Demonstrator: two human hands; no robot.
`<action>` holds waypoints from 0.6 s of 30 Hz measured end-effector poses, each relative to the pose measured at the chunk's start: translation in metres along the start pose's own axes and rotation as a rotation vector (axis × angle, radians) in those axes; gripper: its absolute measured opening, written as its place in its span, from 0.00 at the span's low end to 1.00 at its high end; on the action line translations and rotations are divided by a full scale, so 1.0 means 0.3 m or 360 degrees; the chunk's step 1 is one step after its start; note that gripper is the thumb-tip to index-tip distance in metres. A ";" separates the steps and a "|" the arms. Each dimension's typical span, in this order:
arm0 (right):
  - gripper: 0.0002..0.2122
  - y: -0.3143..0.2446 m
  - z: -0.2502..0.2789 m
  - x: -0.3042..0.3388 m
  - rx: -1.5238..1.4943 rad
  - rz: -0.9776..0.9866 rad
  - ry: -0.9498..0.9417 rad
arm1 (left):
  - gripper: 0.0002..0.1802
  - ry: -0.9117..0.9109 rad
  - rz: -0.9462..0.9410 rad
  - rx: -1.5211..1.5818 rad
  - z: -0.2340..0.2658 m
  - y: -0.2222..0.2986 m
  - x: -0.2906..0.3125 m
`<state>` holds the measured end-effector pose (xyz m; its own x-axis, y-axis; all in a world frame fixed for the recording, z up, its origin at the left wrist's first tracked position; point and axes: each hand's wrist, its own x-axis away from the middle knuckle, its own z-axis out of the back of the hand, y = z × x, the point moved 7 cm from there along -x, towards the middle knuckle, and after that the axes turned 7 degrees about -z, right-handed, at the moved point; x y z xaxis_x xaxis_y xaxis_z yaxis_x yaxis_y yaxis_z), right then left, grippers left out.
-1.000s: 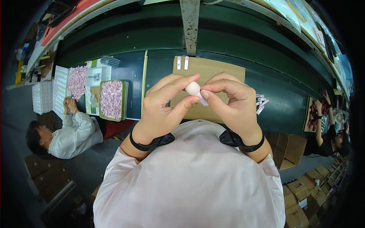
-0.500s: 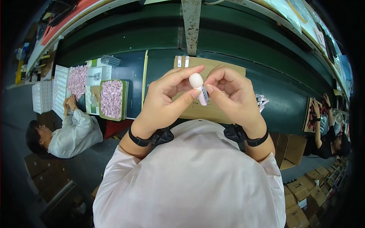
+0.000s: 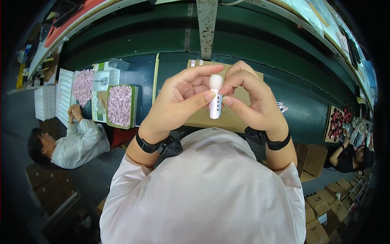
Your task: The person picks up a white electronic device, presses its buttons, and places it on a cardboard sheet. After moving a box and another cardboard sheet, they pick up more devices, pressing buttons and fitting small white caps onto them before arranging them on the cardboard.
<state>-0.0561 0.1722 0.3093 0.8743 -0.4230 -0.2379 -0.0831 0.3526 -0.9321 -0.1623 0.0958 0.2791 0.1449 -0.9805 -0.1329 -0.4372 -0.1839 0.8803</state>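
Above the table I hold a small microphone-shaped stick (image 3: 215,109), with a pale pink body, a rounded cream head and a row of dark marks along its side. My left hand (image 3: 178,95) grips it between thumb and fingers just below the head, the head pointing away from me. At its right side, a light blue edge shows, and the bent thumb and forefinger of my right hand (image 3: 258,97) close on that side. Beneath lies a brown cardboard sheet (image 3: 199,120). Two similar sticks, one with its cream head (image 3: 201,62) showing, lie at its far edge.
More sticks (image 3: 282,107) lie right of my right hand. On the left stand a green-rimmed tray (image 3: 133,106) of pink pieces, a pink heap (image 3: 83,87) and white trays (image 3: 44,103). A co-worker (image 3: 79,142) sits left, another (image 3: 347,156) right. A metal post (image 3: 207,30) rises ahead.
The stick has tipped, so its length and row of dark marks now show. My right hand has shifted slightly right with its fingers more bent. The right co-worker's arms have lowered.
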 end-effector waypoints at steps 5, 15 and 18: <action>0.05 -0.005 0.021 0.009 0.0114 0.0072 -0.0064 | 0.24 -0.0035 0.0132 0.0157 -0.004 -0.021 -0.008; 0.15 -0.004 0.065 0.043 -0.0497 0.0051 0.0365 | 0.27 -0.0141 0.0217 0.0555 0.018 -0.080 -0.023; 0.16 0.008 0.027 0.040 -0.0427 -0.0038 0.0322 | 0.26 -0.0213 0.0217 0.0651 0.001 -0.082 -0.023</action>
<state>-0.0419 0.1747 0.3063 0.7670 -0.5953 -0.2395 -0.2102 0.1195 -0.9703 -0.1528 0.1070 0.2583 -0.0426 -0.9930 -0.1098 -0.7630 -0.0386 0.6452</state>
